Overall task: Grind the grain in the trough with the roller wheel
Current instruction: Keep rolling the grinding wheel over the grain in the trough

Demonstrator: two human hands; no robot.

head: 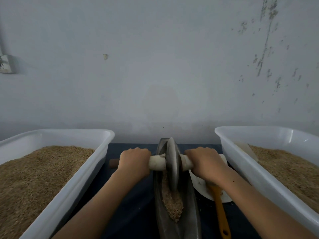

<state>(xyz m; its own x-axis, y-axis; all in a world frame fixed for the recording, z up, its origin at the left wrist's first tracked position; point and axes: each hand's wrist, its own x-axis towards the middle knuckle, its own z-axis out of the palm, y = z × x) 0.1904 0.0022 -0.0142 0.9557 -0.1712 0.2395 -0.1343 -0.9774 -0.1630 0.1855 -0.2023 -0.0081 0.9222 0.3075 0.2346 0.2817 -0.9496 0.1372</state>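
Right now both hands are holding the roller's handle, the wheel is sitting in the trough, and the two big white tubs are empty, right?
Not quite. The left tub and the right tub are full of grain, as the head view shows. The rest is right: the left hand and the right hand grip the handle, and the wheel sits in the trough.

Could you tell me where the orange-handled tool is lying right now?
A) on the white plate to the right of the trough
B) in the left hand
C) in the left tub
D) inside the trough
A: the orange-handled tool lies with its head on the white plate, right of the trough.
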